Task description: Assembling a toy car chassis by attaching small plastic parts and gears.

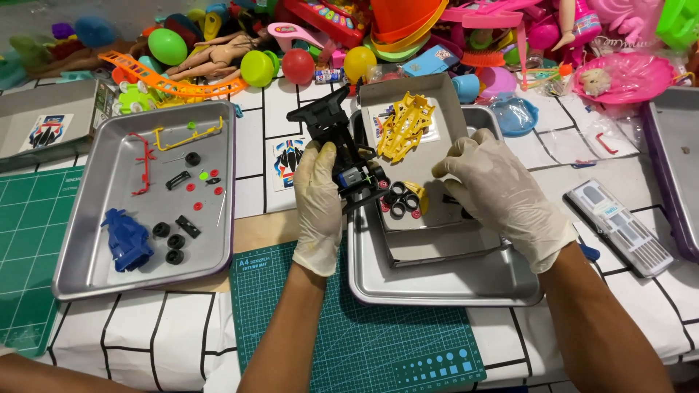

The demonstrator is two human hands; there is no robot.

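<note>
Looking down, we see a white table [182, 342] crossed by black lines, with a green cutting mat [364, 342] in front of us and a heap of bright plastic toys [408, 44] along the far edge. On our left a metal tray [95, 255] holds small parts and a blue car body [125, 239]. Our gloved left hand [318, 207] is closed around a black toy car frame [338, 142], tilted up over the edge of a second metal tray [444, 280]. In that tray sits a shallow grey box [437, 244] with a yellow car body [404, 124] and black wheels [400, 200]. Our gloved right hand [499, 193] rests on the box with fingers curled; we cannot tell whether it grips anything.
</note>
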